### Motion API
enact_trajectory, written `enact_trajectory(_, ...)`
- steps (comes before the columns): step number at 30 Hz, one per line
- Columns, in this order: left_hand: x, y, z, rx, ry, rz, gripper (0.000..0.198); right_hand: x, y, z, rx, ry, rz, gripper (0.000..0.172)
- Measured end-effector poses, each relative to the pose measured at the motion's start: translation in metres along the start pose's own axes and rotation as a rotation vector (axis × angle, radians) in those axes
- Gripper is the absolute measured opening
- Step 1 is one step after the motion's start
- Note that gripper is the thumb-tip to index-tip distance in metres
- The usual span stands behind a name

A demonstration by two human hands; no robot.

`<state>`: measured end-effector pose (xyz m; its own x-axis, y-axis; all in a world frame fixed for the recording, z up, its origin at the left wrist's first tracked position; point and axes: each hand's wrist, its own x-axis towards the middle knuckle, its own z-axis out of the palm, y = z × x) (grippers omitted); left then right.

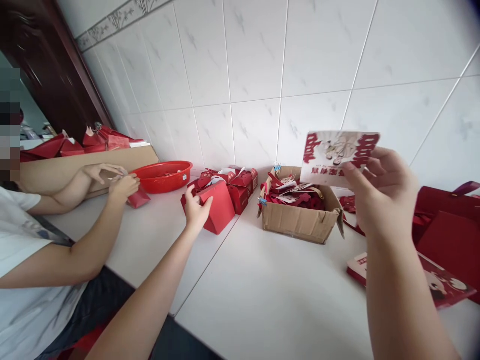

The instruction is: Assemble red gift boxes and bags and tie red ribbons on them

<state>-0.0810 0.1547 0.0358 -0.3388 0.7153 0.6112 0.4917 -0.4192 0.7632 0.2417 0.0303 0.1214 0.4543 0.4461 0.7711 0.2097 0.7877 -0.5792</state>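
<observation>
My left hand (198,207) has its fingers closed over the top of a red gift box (221,207), which rests tilted on the white table (277,285). Raised in front of the tiled wall, my right hand (386,190) pinches a printed card (333,155) between thumb and fingers. The card shows a drawn couple and red lettering, upside down from here. Below and left of the card stands a cardboard box (296,225) holding red ribbons and tags. Several finished-looking red boxes (243,187) sit behind the one in my left hand.
A co-worker's hands (123,185) handle a small red packet (138,197) at the left. Behind them are a red plastic basin (165,182) and a large carton (75,167) with red bags. A stack of printed cards (446,282) and red bags (450,235) lie at the right.
</observation>
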Motion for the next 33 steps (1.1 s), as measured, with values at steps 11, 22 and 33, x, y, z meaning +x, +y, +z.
enact_trajectory(11,-0.108,0.077,-0.025,-0.36,-0.365,-0.083,0.047,-0.011,-0.012,-0.002,-0.206,-0.127,-0.008,0.021)
enact_trajectory(22,-0.139,0.078,-0.012,-0.548,-0.453,-0.237,0.021,-0.017,-0.037,-0.011,-0.408,-0.344,0.061,0.016)
enact_trajectory(33,-0.148,0.075,-0.011,-0.568,-0.483,-0.261,0.024,-0.027,-0.047,-0.012,-0.475,-0.628,-0.045,0.026)
